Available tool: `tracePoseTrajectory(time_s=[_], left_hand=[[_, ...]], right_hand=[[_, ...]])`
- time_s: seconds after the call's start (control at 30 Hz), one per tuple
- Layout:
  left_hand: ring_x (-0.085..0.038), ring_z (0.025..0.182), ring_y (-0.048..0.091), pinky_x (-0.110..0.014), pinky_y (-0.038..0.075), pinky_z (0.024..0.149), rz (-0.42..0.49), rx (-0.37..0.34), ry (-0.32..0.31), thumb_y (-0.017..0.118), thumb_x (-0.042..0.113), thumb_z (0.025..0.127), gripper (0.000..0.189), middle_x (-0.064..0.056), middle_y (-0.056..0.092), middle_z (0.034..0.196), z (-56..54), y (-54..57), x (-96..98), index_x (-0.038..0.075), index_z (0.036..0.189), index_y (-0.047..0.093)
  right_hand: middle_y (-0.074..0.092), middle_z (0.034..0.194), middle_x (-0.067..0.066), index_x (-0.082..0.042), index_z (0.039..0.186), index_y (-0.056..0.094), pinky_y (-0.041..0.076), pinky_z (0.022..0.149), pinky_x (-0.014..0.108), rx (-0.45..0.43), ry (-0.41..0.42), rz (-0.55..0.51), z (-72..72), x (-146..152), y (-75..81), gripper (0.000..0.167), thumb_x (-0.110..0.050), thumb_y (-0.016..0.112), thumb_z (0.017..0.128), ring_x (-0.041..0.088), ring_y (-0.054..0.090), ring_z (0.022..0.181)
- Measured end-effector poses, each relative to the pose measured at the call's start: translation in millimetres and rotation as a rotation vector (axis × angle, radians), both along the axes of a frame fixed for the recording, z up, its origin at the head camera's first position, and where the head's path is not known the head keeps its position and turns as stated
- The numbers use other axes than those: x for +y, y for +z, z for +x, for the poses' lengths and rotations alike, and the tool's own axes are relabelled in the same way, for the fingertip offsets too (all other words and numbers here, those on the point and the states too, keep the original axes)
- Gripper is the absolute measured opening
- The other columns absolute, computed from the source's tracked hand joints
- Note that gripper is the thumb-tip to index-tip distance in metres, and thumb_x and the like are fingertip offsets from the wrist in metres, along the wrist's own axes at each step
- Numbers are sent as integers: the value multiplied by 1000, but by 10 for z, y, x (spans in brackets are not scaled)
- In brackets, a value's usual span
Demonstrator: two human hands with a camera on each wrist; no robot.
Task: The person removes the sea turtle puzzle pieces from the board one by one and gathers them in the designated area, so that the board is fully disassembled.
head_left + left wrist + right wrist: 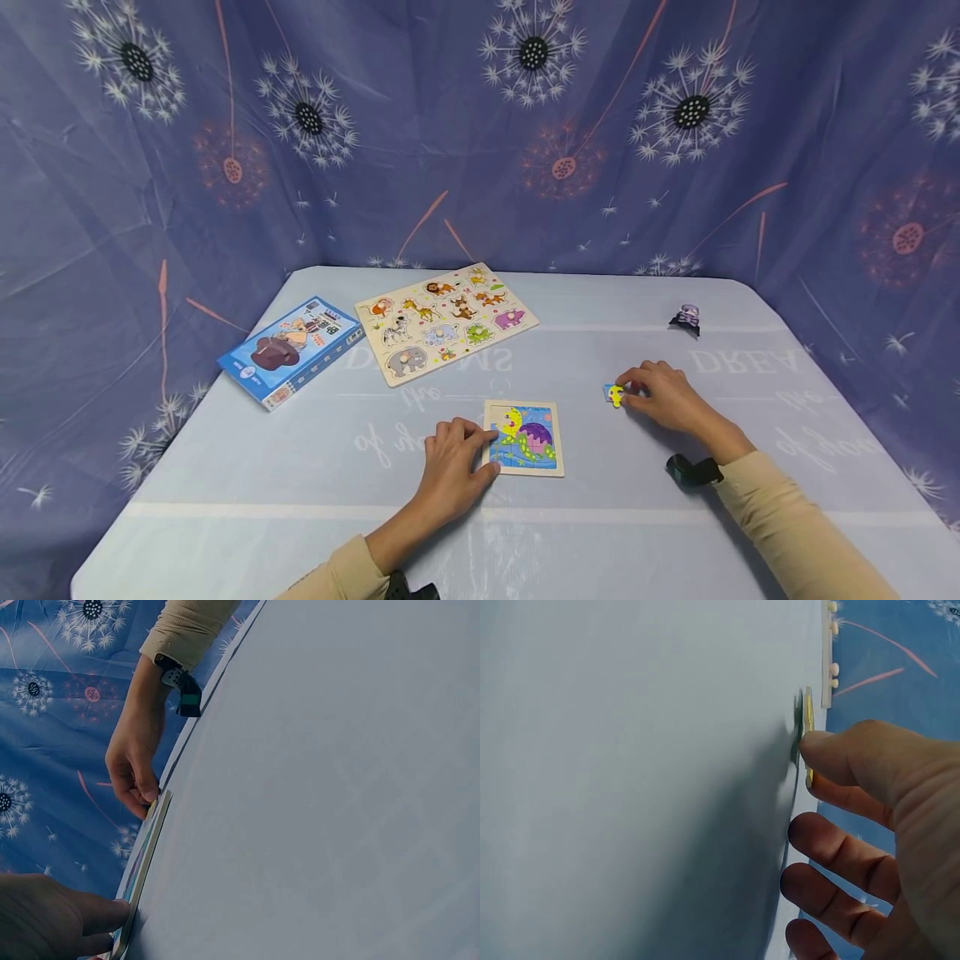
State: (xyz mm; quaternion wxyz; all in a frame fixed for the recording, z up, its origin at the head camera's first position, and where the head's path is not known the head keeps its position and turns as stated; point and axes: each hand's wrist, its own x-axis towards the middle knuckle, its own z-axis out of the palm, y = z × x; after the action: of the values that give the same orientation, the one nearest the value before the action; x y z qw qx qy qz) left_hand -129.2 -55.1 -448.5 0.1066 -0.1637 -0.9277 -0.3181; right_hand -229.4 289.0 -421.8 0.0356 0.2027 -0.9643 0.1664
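Note:
A small square turtle jigsaw puzzle (535, 433) lies in its pale wooden frame (525, 403) on the table. My left hand (452, 468) rests at the frame's left side, with index fingertip over the edge and thumb by the lower left corner. Edge-on in the left wrist view, the puzzle (146, 859) has my left fingers (101, 913) against it. To the right of the puzzle, my right hand (666, 398) pinches a blue and yellow puzzle piece (614, 395) between thumb and finger. In the right wrist view that piece (809, 712) stands edge-on, close over the tabletop, the other fingers loosely bent.
Behind the puzzle lies a wooden animal peg board (450, 321). A blue box (292, 350) sits to its left. At the back right is a small dark purple-patterned object (686, 318). A dandelion-print curtain (420, 150) hangs along the table's back and sides.

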Motion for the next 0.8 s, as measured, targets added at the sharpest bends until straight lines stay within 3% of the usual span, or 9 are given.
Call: tracePoseTrajectory(time_s=[0.8], left_hand=[[-20,98,40,-38,25,79,3,-12,-2,73,19,76,38,-2,53,102,4,10,-1,11,113,69]], right_hand=[[59,86,2,-13,107,70,29,68,36,-1,-22,8,-45,48,-67,26,-19,70,81,21,49,82]])
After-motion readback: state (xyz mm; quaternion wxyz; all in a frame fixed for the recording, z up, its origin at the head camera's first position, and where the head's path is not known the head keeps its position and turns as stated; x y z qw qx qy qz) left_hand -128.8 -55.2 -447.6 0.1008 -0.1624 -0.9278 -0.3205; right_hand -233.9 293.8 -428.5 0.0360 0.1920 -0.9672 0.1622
